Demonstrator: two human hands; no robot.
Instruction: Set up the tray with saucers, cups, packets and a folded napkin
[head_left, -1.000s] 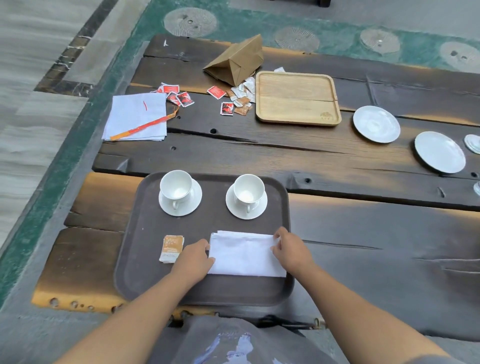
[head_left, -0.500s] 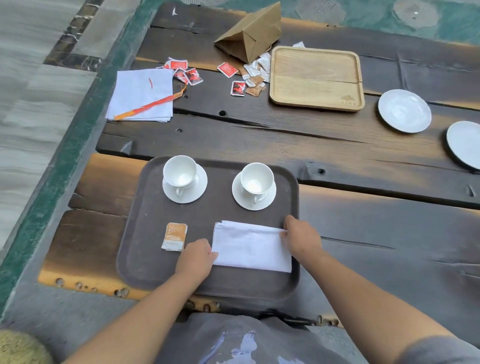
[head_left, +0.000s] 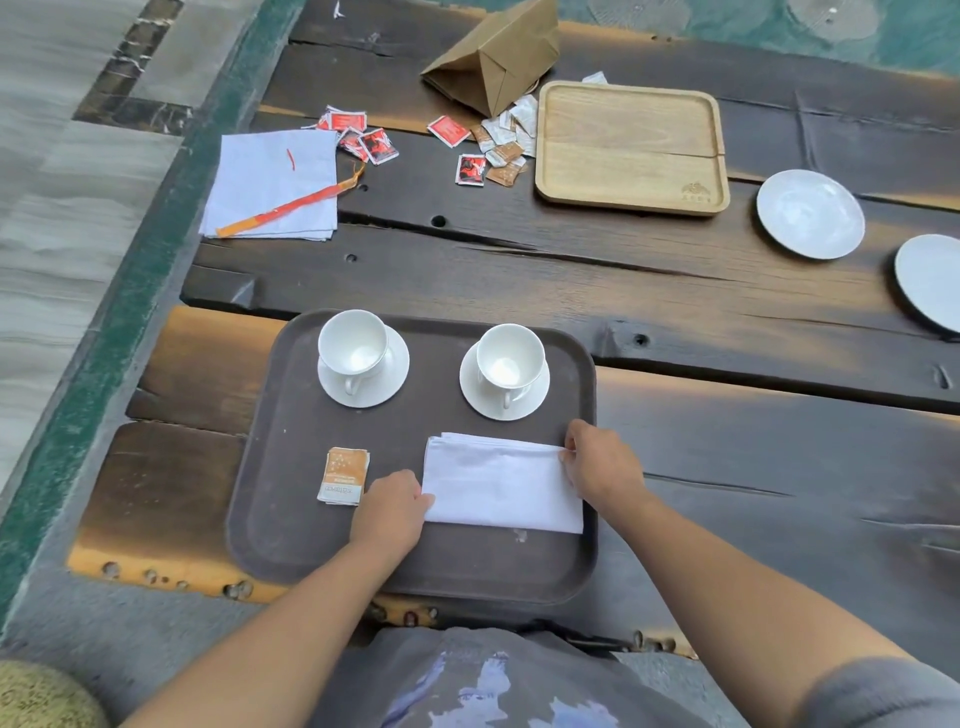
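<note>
1. Table: dark, weathered wooden planks with pale scorched-looking edges. It bears everything listed below.
2. Brown tray: a rounded rectangle at the near edge of the table, directly in front of the person.
3. Wooden tray: pale and square, far right of centre, with nothing on it.
4. Napkin stack: flat white sheets at the far left, with an orange strip lying across them.
5. Paper bag: brown, on its side at the far edge, just left of the wooden tray.
6. Folded napkin: a white rectangle lying flat on the near right part of the brown tray.
7. Loose saucers: two, white, on the table at the right, one fully in view, the other cut off by the frame edge.
8. Left hand: fingers curled, gripping the near left corner of the folded napkin.
9. Right hand: thumb and fingers pinching the napkin's far right corner.
10. Tray saucers: two, white, on the far half of the brown tray, one left and one right, set apart.
11. Cups: two, white, upright and empty, one on each tray saucer, left and right, both handles facing near.
12. Tray packets: a small orange and white pile on the brown tray, just left of the left hand.
13. Scattered packets: red, brown and white, loose on the table between the napkin stack and the wooden tray, in one cluster beside the stack and another below the bag.
</note>
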